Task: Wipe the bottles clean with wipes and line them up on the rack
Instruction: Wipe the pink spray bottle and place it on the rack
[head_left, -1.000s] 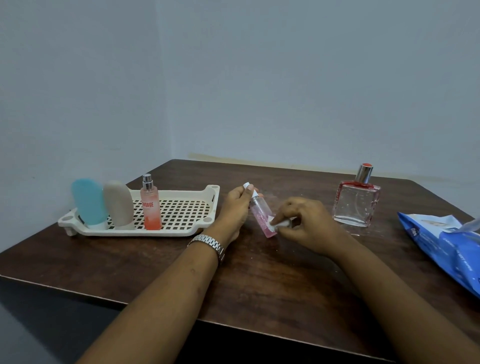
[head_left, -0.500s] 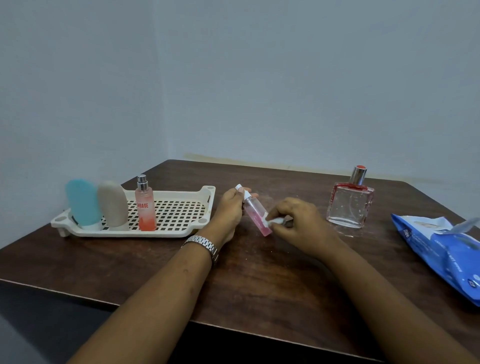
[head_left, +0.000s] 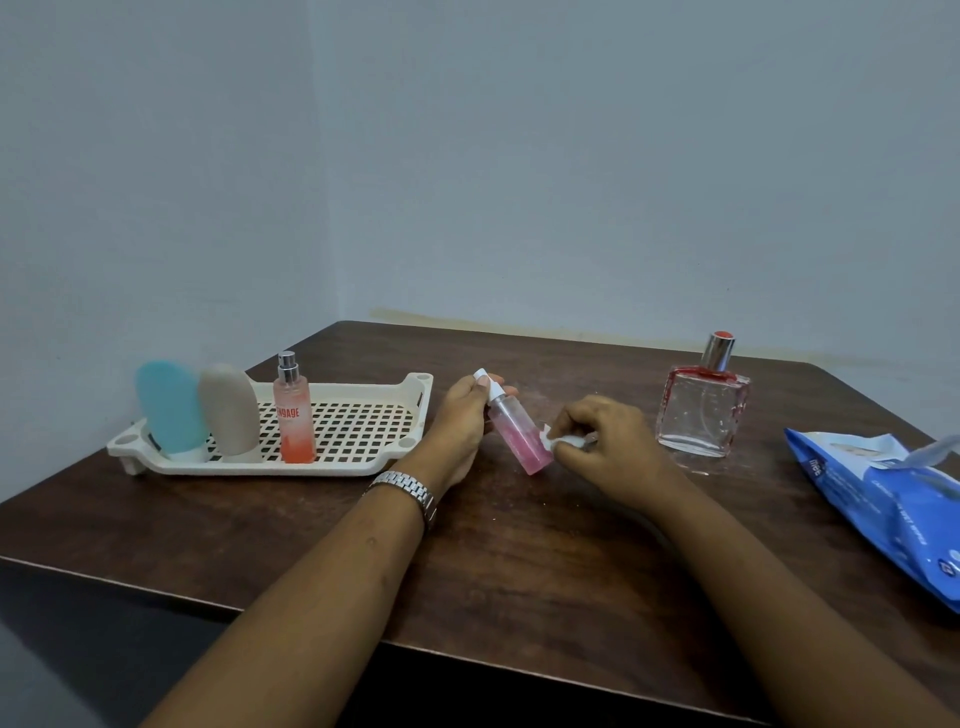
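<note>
Just right of the cream perforated plastic rack (head_left: 337, 387), the left hand (head_left: 460, 421) grips the white-capped neck of a small clear bottle of pink liquid (head_left: 519, 436), which is held tilted. The right hand (head_left: 608, 447) pinches a folded white wipe (head_left: 553, 440) against the bottle's lower end. On the rack's left end stand a blue rounded bottle (head_left: 169, 410), a beige rounded bottle (head_left: 228, 410) and an orange spray bottle (head_left: 293, 421). Farther right of the rack are a square glass perfume bottle (head_left: 704, 415) and a blue wipes pack (head_left: 893, 499).
</note>
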